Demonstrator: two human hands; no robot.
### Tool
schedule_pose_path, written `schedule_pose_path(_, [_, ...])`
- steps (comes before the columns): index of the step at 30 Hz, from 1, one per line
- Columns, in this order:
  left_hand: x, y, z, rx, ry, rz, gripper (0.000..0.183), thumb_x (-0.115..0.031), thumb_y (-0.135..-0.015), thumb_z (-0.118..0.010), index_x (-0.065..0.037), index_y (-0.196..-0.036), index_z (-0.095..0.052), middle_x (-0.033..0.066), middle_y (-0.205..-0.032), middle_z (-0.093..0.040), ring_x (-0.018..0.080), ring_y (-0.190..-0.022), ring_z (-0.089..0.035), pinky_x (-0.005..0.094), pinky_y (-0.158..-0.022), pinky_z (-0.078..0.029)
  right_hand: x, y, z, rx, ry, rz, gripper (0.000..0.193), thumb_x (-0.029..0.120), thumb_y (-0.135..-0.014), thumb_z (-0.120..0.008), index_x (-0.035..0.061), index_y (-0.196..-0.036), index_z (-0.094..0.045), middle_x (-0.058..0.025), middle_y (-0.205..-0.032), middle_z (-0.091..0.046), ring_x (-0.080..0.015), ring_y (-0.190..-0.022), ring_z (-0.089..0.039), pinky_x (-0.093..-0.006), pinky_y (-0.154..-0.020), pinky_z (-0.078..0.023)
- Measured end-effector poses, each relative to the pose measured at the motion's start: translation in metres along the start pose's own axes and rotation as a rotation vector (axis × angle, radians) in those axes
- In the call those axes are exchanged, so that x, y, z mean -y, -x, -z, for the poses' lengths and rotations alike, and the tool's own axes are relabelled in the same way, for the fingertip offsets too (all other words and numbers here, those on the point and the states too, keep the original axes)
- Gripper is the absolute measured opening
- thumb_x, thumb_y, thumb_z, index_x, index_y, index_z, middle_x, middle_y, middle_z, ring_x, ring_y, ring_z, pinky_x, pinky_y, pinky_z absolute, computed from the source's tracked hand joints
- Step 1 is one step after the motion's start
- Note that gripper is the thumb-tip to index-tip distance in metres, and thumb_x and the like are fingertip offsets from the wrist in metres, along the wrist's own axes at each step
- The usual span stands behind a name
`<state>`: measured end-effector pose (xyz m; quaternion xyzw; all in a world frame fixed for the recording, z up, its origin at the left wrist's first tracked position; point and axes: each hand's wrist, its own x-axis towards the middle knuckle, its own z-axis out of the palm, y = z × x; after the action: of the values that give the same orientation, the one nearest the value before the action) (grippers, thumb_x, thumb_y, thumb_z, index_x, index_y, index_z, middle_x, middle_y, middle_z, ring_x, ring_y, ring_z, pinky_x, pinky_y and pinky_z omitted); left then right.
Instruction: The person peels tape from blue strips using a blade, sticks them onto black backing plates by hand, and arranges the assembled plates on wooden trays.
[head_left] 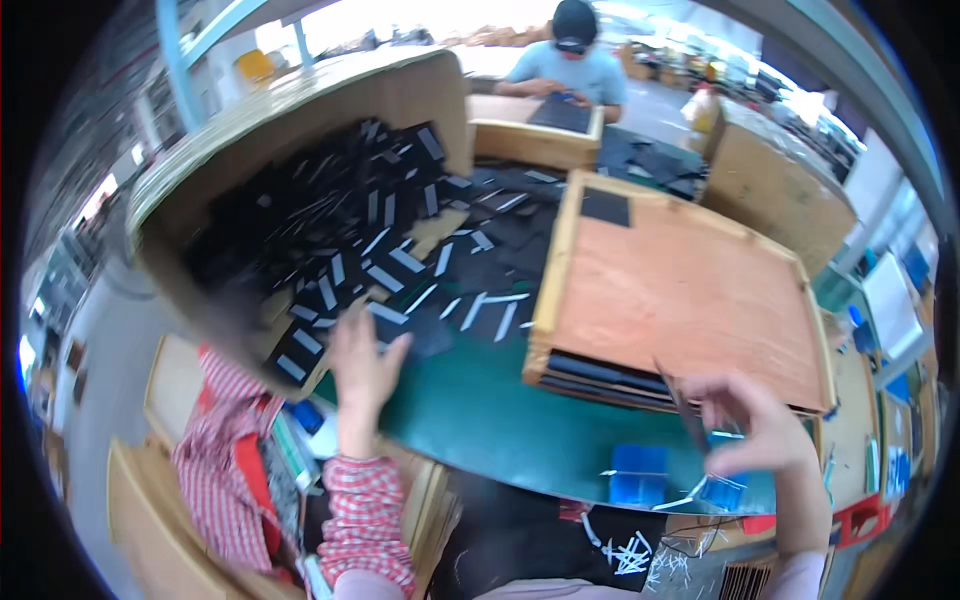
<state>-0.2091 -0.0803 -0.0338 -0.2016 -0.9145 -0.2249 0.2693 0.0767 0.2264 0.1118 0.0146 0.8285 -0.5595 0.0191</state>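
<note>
My left hand (362, 365) reaches over the near edge of a heap of flat black pieces (300, 225), many bearing a white strip. Its thumb stands apart from the fingers, and nothing shows in its grasp. Black pieces with white strips (298, 355) lie just left of its fingers. My right hand (755, 425) is closed round slim, dark, pointed tweezers (685, 408), tip up and leftward. This hand is above the near right of the green table, beside a wooden tray (690, 290) with one black piece (606, 207) in its far left corner.
A large cardboard box (460, 110) lies open towards me around the heap. Blue blocks (638, 474) sit at the green table's (470, 420) near edge. White scraps (630, 555) lie below. Across the table, a person in light blue (570, 75) handles something over another tray (535, 145).
</note>
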Motion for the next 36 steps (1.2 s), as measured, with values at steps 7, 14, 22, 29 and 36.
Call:
schedule_pose_path(7, [0.016, 0.006, -0.026, -0.038, 0.112, 0.234, 0.077, -0.017, -0.056, -0.079, -0.001, -0.122, -0.043, 0.0188, -0.118, -0.04, 0.0368, -0.111, -0.04, 0.0448, -0.096, -0.029, -0.042, -0.134, 0.07, -0.288, 0.552, 0.162, 0.061, 0.027, -0.063, -0.076, 0.0101, -0.117, -0.052, -0.0123, -0.111, -0.048, -0.0234, -0.098, -0.049, -0.0318, -0.086, -0.041])
schedule_pose_path(14, [0.013, 0.006, -0.029, -0.116, 0.176, 0.242, 0.079, -0.01, -0.054, -0.08, 0.001, -0.122, -0.043, 0.0199, -0.119, -0.037, 0.0371, -0.109, -0.041, 0.0412, -0.094, -0.035, -0.065, -0.205, 0.086, -0.293, 0.577, 0.156, 0.058, 0.034, -0.065, -0.074, 0.0117, -0.116, -0.057, -0.0179, -0.124, -0.044, -0.0311, -0.112, -0.046, -0.0356, -0.093, -0.039])
schedule_pose_path(22, [0.012, 0.006, -0.025, -0.107, 0.22, 0.25, 0.077, -0.007, -0.055, -0.077, 0.003, -0.123, -0.041, 0.0207, -0.122, -0.034, 0.0373, -0.114, -0.038, 0.0402, -0.096, -0.034, -0.066, -0.213, 0.083, -0.272, 0.614, 0.135, 0.058, 0.041, -0.066, -0.072, 0.0105, -0.114, -0.059, -0.0199, -0.128, -0.043, -0.0332, -0.116, -0.043, -0.0372, -0.097, -0.037])
schedule_pose_path(29, [0.01, 0.02, -0.006, -0.305, 0.981, 0.391, 0.046, 0.016, -0.072, -0.051, 0.002, -0.116, -0.047, 0.0131, -0.104, -0.053, 0.0216, -0.096, -0.055, 0.026, -0.082, -0.043, -0.061, -0.197, 0.071, -0.387, 0.664, 0.297, 0.04, 0.018, -0.069, -0.071, 0.0046, -0.105, -0.06, -0.0177, -0.12, -0.048, -0.031, -0.107, -0.05, -0.0375, -0.09, -0.042])
schedule_pose_path(36, [-0.072, 0.063, 0.063, -0.327, 0.439, -0.248, 0.02, 0.009, -0.053, -0.06, -0.004, -0.069, -0.056, 0.0128, -0.091, -0.054, 0.0329, -0.09, -0.055, 0.0464, -0.084, -0.042, 0.014, -0.082, 0.018, -0.301, 0.291, 0.154, 0.016, 0.009, -0.088, -0.049, 0.0007, -0.095, -0.061, -0.0067, -0.086, -0.063, -0.0118, -0.08, -0.057, -0.0248, -0.072, -0.045])
